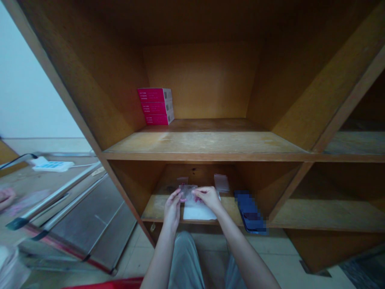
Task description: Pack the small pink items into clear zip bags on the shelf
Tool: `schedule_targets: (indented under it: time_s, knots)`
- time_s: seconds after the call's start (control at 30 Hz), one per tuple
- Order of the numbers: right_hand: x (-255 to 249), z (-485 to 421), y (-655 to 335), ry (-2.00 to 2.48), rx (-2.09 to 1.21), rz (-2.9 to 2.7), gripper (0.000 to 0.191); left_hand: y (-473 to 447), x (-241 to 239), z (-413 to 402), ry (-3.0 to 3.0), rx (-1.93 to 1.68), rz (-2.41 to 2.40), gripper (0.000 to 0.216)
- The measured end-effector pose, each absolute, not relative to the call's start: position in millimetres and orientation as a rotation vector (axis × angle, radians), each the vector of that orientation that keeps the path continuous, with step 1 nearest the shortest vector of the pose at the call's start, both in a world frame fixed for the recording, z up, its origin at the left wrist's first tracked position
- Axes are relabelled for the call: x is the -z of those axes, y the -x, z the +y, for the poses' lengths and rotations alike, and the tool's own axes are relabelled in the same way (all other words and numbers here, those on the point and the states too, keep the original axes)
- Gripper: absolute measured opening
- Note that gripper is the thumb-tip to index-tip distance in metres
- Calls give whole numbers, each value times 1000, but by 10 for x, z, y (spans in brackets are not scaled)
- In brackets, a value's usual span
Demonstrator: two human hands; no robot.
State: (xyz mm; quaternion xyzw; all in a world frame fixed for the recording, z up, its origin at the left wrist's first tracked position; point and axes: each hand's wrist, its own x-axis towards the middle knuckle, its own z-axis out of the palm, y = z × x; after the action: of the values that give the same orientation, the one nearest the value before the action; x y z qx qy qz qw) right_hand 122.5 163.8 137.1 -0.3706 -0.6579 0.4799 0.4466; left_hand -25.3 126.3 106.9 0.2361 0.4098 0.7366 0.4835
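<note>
Upper shelf (204, 142), left: three stacked pink boxes (156, 107), contents hidden; white print too small to read, dark code patches on right ends. Lower shelf: left hand (173, 204) pinches left side of small clear bag (188, 194) above white sheet (198, 212); contents unclear. Right hand (211, 197) grips bag's right side. Farther right, flat clear packet (221, 182), then blue item (249, 208), pixelated.

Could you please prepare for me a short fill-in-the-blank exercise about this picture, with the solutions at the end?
1. The stack on the upper shelf consists of ____ pink boxes.
2. The left hand and the right hand touch a clear bag near a sheet coloured ____.
3. The dark blue object lies to the ____ of the sheet.

Missing words: three; white; right.
</note>
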Motion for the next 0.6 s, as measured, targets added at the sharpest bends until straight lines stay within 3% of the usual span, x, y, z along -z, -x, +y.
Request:
schedule_targets:
  time_s: [0.37, 0.6]
  knots:
    - [-1400, 1648, -1246, 896, -1216, -1783, 27, 253, -1096, 1250, -614, -1761, 976, 35]
    - [-1503, 1612, -1255, 1036, -1351, -1630, 34, 322, -1062, 1230, -808, -1658, 1086, 36]
